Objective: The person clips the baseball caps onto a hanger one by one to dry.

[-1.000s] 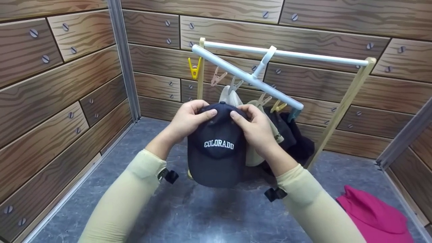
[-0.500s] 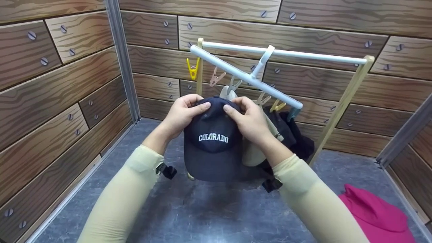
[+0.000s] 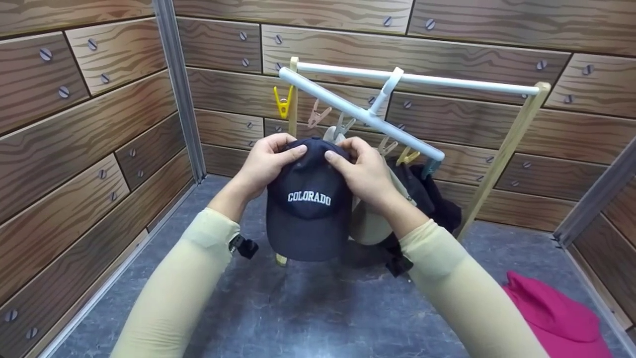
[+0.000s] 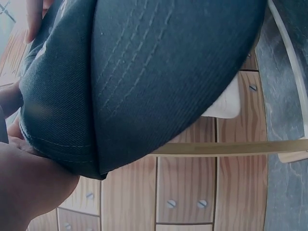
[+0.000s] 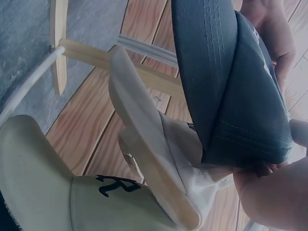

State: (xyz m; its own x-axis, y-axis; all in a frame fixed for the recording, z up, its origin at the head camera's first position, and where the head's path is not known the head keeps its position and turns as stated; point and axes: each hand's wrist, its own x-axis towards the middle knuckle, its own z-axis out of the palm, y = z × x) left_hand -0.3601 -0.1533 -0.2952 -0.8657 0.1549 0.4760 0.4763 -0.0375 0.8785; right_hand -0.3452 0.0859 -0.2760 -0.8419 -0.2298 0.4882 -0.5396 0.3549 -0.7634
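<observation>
A dark navy baseball cap [image 3: 309,214] with white COLORADO lettering hangs brim down between both hands. My left hand [image 3: 263,166] pinches the left side of its crown, thumb in front and fingers behind. On the other side my right hand [image 3: 365,171] grips the crown the same way. Just behind the cap, a grey clothespin [image 3: 344,125] holds a whitish cap [image 5: 159,134]. An unoccupied pink clothespin [image 3: 318,114] and a yellow clothespin [image 3: 282,102] hang further left. A beige cap [image 5: 110,202] and dark caps [image 3: 432,199] hang to the right.
The pale blue hanger bar [image 3: 362,115] hooks over a white rail [image 3: 467,85] on a wooden stand [image 3: 502,164]. A magenta cap [image 3: 556,313] lies on the grey marbled surface [image 3: 318,308] at right. Wood-patterned walls enclose the space.
Both hands have carried the navy cap slightly left and up in the head view, keeping their grip. The hanger and the other caps look nearly unchanged.
</observation>
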